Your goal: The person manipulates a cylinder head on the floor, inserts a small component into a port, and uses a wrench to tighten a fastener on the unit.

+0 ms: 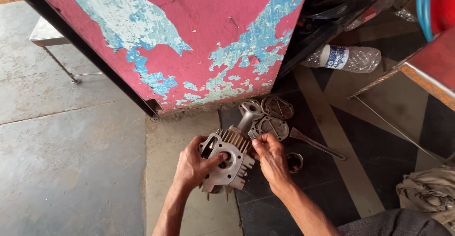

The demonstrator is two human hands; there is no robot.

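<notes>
A grey finned metal engine cylinder head point(228, 156) sits between my two hands, just above the floor. My left hand point(193, 164) grips its left side, thumb pressed across the round port on its face. My right hand point(272, 157) holds its right edge with the fingers curled over the fins. Behind the part lie two flat round metal covers point(274, 117) and a cast pipe piece point(249, 111). A small dark round ring-like part point(295, 162) rests on the floor beside my right wrist.
A pink metal panel point(189, 37) with peeling blue patches stands right behind. A flat metal tool point(315, 144) lies to the right. A clear plastic bottle point(343, 58), a rag point(426, 191) and a red stand with thin metal legs point(429, 74) are on the right.
</notes>
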